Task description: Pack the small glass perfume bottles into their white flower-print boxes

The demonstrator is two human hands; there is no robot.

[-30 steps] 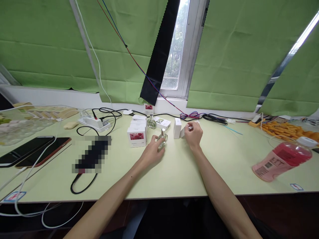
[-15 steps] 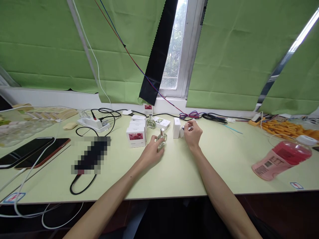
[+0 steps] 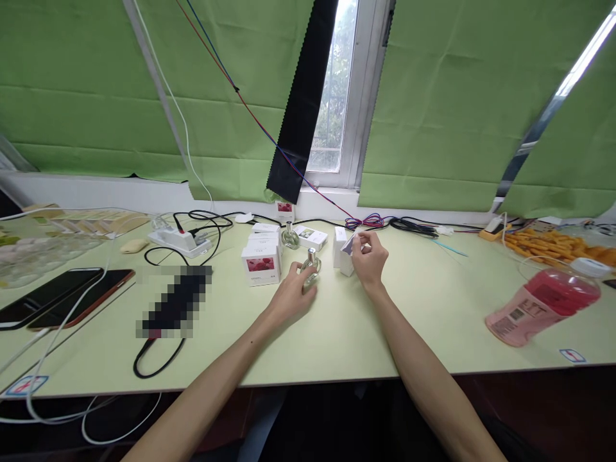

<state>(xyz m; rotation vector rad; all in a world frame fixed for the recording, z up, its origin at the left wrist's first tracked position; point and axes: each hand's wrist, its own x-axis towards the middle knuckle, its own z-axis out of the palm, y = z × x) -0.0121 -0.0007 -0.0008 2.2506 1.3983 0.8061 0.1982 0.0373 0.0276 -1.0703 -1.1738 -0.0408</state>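
My left hand (image 3: 293, 290) is closed around a small clear glass perfume bottle (image 3: 312, 259) with a silver cap, which stands upright on the table. To its right, my right hand (image 3: 371, 258) pinches the top of a small white box (image 3: 346, 264), whose purplish inner side shows by the fingers. Close behind that box stands another white box (image 3: 339, 239). A second perfume bottle (image 3: 290, 237) stands farther back, left of a white box lying flat (image 3: 312, 237). Several white boxes form a row left of my left hand, the front box (image 3: 261, 267) bearing a red floral picture.
A power strip (image 3: 178, 241), coiled black cables and phones (image 3: 81, 295) lie on the left. A pink drink bottle (image 3: 543, 308) leans at the right, before a pile of orange-yellow pieces (image 3: 548, 248). Bundled wires (image 3: 370, 221) run along the back wall.
My right hand has shifted the white box slightly left and nearer, so more of it shows in front of the upright box. My left hand stays on the perfume bottle.
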